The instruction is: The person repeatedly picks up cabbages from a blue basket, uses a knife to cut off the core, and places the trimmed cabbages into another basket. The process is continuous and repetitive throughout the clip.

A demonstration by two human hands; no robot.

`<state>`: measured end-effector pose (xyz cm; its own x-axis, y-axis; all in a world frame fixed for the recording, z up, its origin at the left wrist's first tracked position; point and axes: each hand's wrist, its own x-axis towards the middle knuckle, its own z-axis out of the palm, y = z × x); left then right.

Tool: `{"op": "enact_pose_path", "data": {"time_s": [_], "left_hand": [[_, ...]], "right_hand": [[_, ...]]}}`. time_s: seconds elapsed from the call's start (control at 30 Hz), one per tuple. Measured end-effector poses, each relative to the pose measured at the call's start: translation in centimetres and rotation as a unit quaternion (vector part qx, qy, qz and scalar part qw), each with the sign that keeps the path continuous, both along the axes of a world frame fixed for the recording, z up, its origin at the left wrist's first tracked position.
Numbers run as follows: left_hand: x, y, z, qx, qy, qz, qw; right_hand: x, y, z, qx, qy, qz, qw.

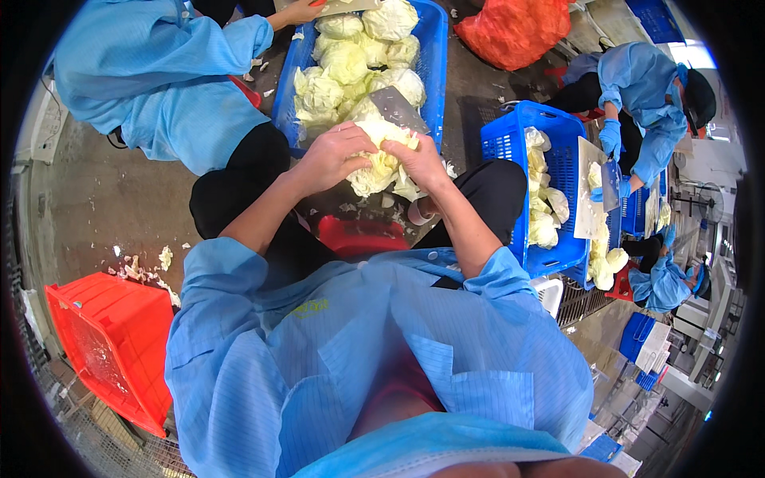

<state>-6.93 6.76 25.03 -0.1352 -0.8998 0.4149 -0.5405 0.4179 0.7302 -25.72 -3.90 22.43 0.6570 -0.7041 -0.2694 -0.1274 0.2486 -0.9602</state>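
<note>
My left hand (334,156) and my right hand (419,162) grip a pale cabbage (375,168) from both sides, thumbs pressed on its leaves. Behind my right hand lies a broad metal cleaver blade (399,109); its handle is hidden, and I cannot tell whether the hand touches it. Just beyond stands a blue plastic crate (438,71) of whole cabbages (343,63). Loose leaf pieces hang below the cabbage near my right wrist.
A co-worker's blue sleeve (239,42) is close at upper left. At right, a gloved co-worker (642,95) cuts on a white board (588,209) beside a blue crate (520,113). A red crate (119,334) lies at lower left; a red mesh sack (517,30) stands beyond.
</note>
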Motion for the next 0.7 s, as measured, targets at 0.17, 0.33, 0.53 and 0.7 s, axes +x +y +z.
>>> {"op": "enact_pose_path", "data": {"time_s": [0.17,0.33,0.53,0.7], "left_hand": [[-0.1,0.2,0.1,-0.035,-0.013,0.027,0.999],[-0.3,-0.3,0.1,-0.087,-0.025,0.059,0.994],[0.1,-0.9,-1.2,0.026,0.171,0.172,0.97],[1.2,-1.5,-3.7,0.08,0.591,0.115,0.795]], "right_hand": [[0.6,-1.1,0.9,0.058,0.028,0.006,0.998],[0.6,-1.5,0.2,0.079,0.004,-0.006,0.997],[0.8,-1.8,0.0,0.067,-0.017,-0.019,0.997],[0.6,-1.3,-0.2,0.073,-0.045,-0.028,0.996]]}}
